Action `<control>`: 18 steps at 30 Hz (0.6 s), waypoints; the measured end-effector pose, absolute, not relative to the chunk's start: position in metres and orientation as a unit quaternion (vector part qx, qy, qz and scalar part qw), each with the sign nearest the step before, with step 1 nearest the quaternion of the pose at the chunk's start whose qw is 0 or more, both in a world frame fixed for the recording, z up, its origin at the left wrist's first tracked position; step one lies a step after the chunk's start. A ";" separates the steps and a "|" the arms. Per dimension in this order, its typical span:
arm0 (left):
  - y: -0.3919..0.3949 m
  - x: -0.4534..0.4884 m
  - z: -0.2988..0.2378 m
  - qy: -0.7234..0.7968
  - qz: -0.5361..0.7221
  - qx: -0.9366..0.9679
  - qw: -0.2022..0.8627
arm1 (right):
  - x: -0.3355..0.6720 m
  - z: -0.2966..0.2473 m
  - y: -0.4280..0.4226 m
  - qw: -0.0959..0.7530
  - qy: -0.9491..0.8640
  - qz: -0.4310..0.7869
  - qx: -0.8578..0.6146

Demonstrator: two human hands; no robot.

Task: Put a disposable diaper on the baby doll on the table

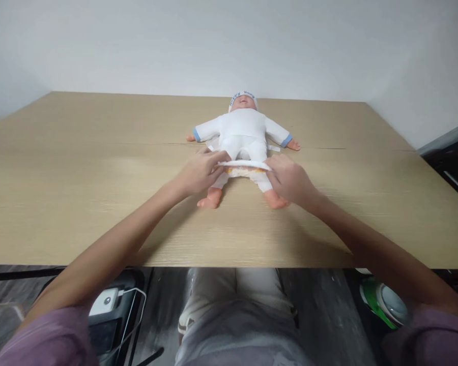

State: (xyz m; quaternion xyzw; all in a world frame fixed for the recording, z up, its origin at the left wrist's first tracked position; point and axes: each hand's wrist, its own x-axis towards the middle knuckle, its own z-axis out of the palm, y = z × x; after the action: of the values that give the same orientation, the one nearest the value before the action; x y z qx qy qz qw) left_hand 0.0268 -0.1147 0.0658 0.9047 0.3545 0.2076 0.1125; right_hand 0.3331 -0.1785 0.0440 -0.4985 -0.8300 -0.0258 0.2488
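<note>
White and soft-looking, the diaper appeared at the centre of my remote view, held as a band across the legs of a doll on a wood-grained table; whether it touched them I could not tell. The doll lay on its back, head at twelve o'clock, feet near eight and four. From my distant station I read both hands as pinching: the left hand, at nine o'clock, had one end of the band, the right hand, at three, the other, though blur hid the exact contact. I judged the diaper light and pliable, unlikely to slip, its thin edge apt to crumple or tear under a hard tug. Its two ends, held evenly, offered the best grip.
</note>
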 end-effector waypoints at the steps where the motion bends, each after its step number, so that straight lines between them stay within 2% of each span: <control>1: -0.108 0.029 0.071 0.365 0.224 0.894 0.136 | 0.335 0.048 -0.169 0.273 -0.824 -0.008 -0.496; 8: -0.039 0.055 0.087 0.371 0.358 0.813 0.271 | 0.340 0.070 -0.084 0.370 -0.773 0.018 -0.514; 15: 0.054 0.080 0.053 0.421 0.382 0.720 0.399 | 0.344 0.049 0.007 0.392 -0.678 0.253 -0.568; 18: 0.068 0.084 0.036 0.419 0.391 0.697 0.430 | 0.344 0.032 0.022 0.394 -0.657 0.291 -0.573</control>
State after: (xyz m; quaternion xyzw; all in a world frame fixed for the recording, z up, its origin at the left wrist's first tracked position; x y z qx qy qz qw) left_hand 0.0841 0.0676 0.0359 0.6970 0.4194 0.3914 0.4302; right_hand 0.3437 0.0218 0.0317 -0.5729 -0.6570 0.2906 0.3945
